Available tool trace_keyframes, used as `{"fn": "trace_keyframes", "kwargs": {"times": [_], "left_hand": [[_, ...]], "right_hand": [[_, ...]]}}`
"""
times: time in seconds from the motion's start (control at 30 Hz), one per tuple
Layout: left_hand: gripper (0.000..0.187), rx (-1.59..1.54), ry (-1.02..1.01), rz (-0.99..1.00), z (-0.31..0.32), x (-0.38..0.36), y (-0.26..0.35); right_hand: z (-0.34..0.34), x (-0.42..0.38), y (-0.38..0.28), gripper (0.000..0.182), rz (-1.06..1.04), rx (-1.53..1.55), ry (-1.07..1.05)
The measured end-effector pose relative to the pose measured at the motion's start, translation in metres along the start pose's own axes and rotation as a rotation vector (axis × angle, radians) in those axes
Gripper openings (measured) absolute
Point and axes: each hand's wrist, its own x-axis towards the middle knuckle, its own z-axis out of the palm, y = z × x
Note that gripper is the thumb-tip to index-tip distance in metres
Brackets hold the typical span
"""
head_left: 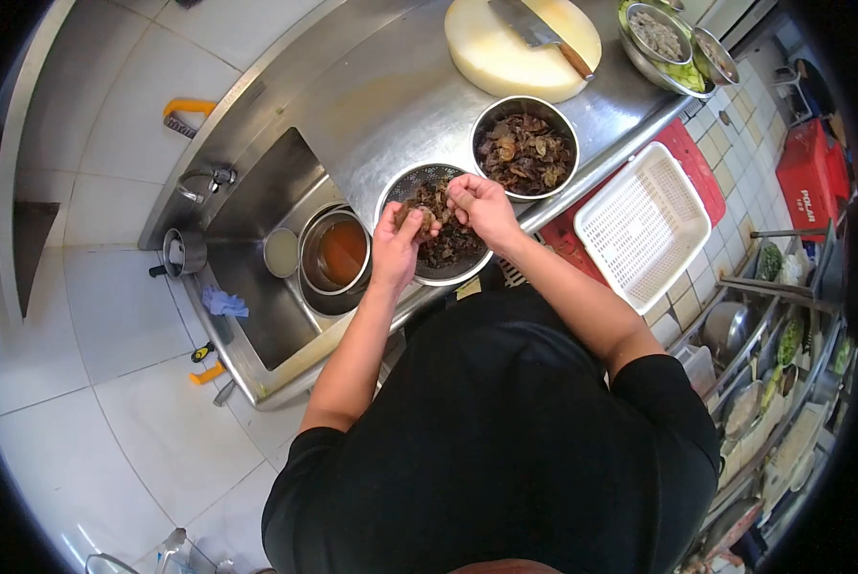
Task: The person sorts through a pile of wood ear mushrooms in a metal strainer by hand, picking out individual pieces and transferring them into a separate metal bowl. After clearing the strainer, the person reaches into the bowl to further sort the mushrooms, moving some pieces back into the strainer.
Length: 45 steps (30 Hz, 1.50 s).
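Observation:
My left hand (397, 242) is closed on a clump of brown, leafy pieces above a perforated metal colander (436, 274). Close beside it, my right hand (479, 208) is pinched at the fingertips over the colander's right side; whatever it grips is too small to make out. More dark brown pieces (456, 251) lie in the colander. Just behind and to the right, a steel bowl (476, 177) holds a heap of similar brown pieces (525, 153). Both vessels rest on the steel counter (372, 120).
The sink (242, 256) on the left holds pots, one with orange-brown liquid (342, 253). A cleaver (536, 33) lies on a round board (467, 43). Right of the counter sit a white basket (605, 230) and bowls of food (660, 34). Loaded shelves (773, 306) stand far right.

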Motion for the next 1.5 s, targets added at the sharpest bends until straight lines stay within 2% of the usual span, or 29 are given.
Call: {"fn": "trace_keyframes", "kwargs": {"times": [0.07,0.1,0.17,0.27,0.3,0.4,0.43,0.5,0.53,0.6,0.67,0.7,0.8,0.83,0.87,0.93,0.97,1.0,1.07,1.13,1.17,1.23,1.27,1.3,1.33,1.37,1.43,1.47,1.5], "left_hand": [[0.017,-0.049,-0.045,0.022,-0.003,-0.002,0.007],[0.028,-0.041,-0.048,-0.027,-0.010,-0.004,0.010],[0.033,-0.049,-0.089,-0.055,-0.005,-0.004,0.020],[0.031,0.079,-0.130,-0.027,-0.011,0.004,0.014],[0.029,0.146,-0.136,-0.007,-0.013,0.004,0.013],[0.020,0.504,-0.249,0.147,-0.015,0.004,0.021],[0.019,0.633,-0.220,0.159,-0.011,0.003,0.024],[0.017,0.889,-0.155,0.183,-0.005,0.000,0.031],[0.016,0.845,-0.121,0.125,-0.005,0.000,0.031],[0.013,0.752,-0.055,0.012,-0.004,0.000,0.028],[0.013,0.635,-0.079,-0.095,0.005,-0.002,0.028],[0.013,0.576,-0.092,-0.149,0.010,-0.003,0.031],[0.012,1.206,-0.200,-0.056,0.034,-0.006,0.062],[0.018,1.490,-0.294,0.075,0.021,-0.003,0.061],[0.018,1.445,-0.274,-0.017,0.015,-0.001,0.062],[0.018,1.354,-0.231,-0.200,0.007,0.002,0.064],[0.017,1.106,-0.088,-0.235,0.005,0.005,0.055],[0.020,0.997,-0.077,-0.224,0.008,0.011,0.051],[0.024,0.779,-0.052,-0.201,0.015,0.030,0.045],[0.032,0.854,-0.109,-0.133,0.045,0.049,0.052],[0.030,0.837,-0.104,-0.093,0.053,0.061,0.050],[0.027,0.803,-0.101,-0.014,0.066,0.077,0.048],[0.026,1.002,-0.100,0.084,0.066,0.076,0.055],[0.025,1.201,-0.099,0.183,0.064,0.075,0.066],[0.024,1.403,-0.102,0.287,0.059,0.075,0.076],[0.024,1.574,-0.097,0.083,0.048,0.074,0.079],[0.025,1.926,-0.235,-0.226,0.027,0.062,0.069],[0.034,2.027,-0.219,-0.446,0.020,0.052,0.060],[0.042,2.124,-0.228,-0.452,0.012,0.037,0.046]], "right_hand": [[-0.005,-0.005,-0.002,0.011,-0.154,-0.496,-0.049],[-0.005,-0.014,-0.006,0.011,-0.236,-0.773,-0.064],[0.002,-0.023,-0.018,0.015,-0.173,-1.005,-0.129],[-0.002,-0.013,-0.004,0.028,0.296,0.064,-0.288],[0.004,-0.016,-0.017,0.032,0.392,0.188,-0.296],[0.005,-0.011,-0.019,0.031,0.266,-0.039,-0.310],[0.005,-0.012,-0.017,0.031,0.156,-0.237,-0.284],[0.002,-0.007,-0.006,0.031,-0.039,-0.415,-0.246],[0.002,-0.006,-0.005,0.031,-0.137,-0.504,-0.226],[0.005,-0.014,-0.017,0.025,-0.190,-0.717,-0.189],[0.011,-0.023,-0.033,0.023,-0.218,-0.880,-0.196],[0.011,-0.024,-0.033,0.018,-0.310,-0.911,-0.203],[0.010,-0.033,-0.044,0.013,-0.496,-1.228,-0.098],[0.012,-0.037,-0.058,0.009,-0.408,-1.281,-0.016],[-0.001,-0.030,-0.060,0.010,-0.492,-1.284,0.013],[-0.014,-0.027,-0.074,0.014,-0.476,-1.218,0.144],[-0.022,-0.024,-0.081,0.017,-0.417,-1.213,0.159],[-0.031,-0.020,-0.087,0.019,-0.359,-1.206,0.174],[-0.049,-0.009,-0.090,0.030,-0.267,-1.294,0.232],[-0.062,0.000,-0.086,0.043,-0.264,-1.399,0.274],[-0.064,0.001,-0.083,0.061,-0.266,-1.438,0.314],[-0.059,-0.003,-0.087,0.070,-0.196,-1.464,0.416],[-0.058,-0.005,-0.089,0.075,-0.160,-1.475,0.471],[-0.067,-0.003,-0.081,0.080,-0.270,-1.446,0.497],[-0.066,-0.006,-0.083,0.076,-0.287,-1.418,0.488],[-0.063,-0.012,-0.085,0.073,-0.303,-1.386,0.485],[-0.063,-0.020,-0.082,0.065,-0.357,-1.343,0.453],[-0.063,-0.022,-0.078,0.061,-0.396,-1.333,0.423],[-0.063,-0.024,-0.074,0.057,-0.436,-1.322,0.390]]}}
